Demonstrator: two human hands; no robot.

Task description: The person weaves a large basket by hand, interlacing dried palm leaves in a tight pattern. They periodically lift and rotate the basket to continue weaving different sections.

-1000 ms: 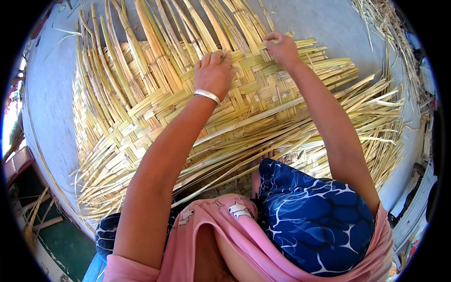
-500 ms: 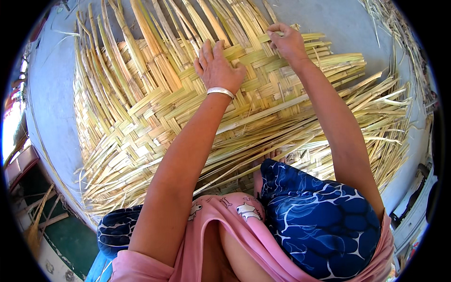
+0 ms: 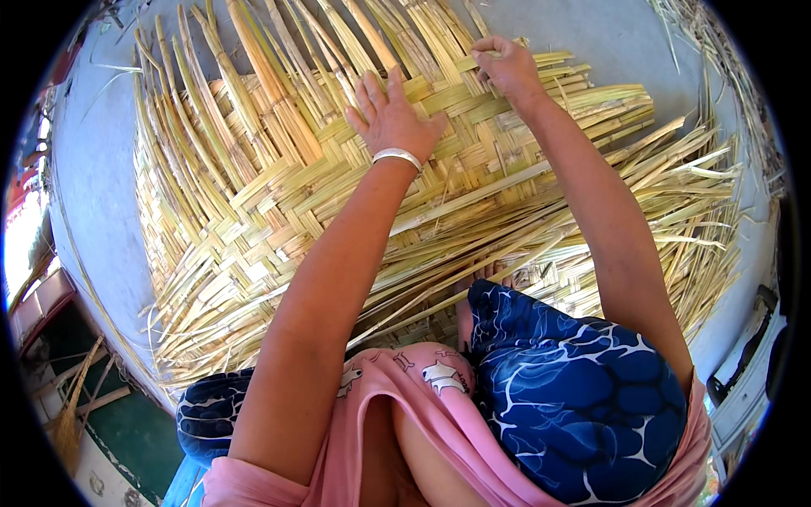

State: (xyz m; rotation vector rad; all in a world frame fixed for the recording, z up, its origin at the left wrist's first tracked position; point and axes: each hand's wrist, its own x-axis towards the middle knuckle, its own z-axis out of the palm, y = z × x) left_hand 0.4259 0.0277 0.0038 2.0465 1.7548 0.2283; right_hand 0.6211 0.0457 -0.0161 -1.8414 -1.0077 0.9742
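Observation:
A woven mat (image 3: 279, 203) of split yellow-green reeds lies on the floor before me, its pattern running diagonally. My left hand (image 3: 393, 122), with a white bangle (image 3: 397, 155) at the wrist, rests palm down on the weave, fingers spread. To its right and slightly farther off, my right hand (image 3: 509, 69) is closed, thumb and fingers pinching a crosswise reed strip (image 3: 465, 64) at the mat's far right part. Upright reed strips (image 3: 274, 84) stick out from the far edge, several of them close beyond my left fingertips.
Loose reed ends (image 3: 676, 194) fan out at the right, and long strips cross the near part by my knee (image 3: 574, 372). More straw (image 3: 718, 51) lies at the far right. A broom-like bundle (image 3: 68, 431) stands at the lower left beside a green patch of floor (image 3: 139, 448).
My left fingers have spread a little wider on the weave. The right hand keeps its pinch and has barely moved; the whole view has shifted slightly.

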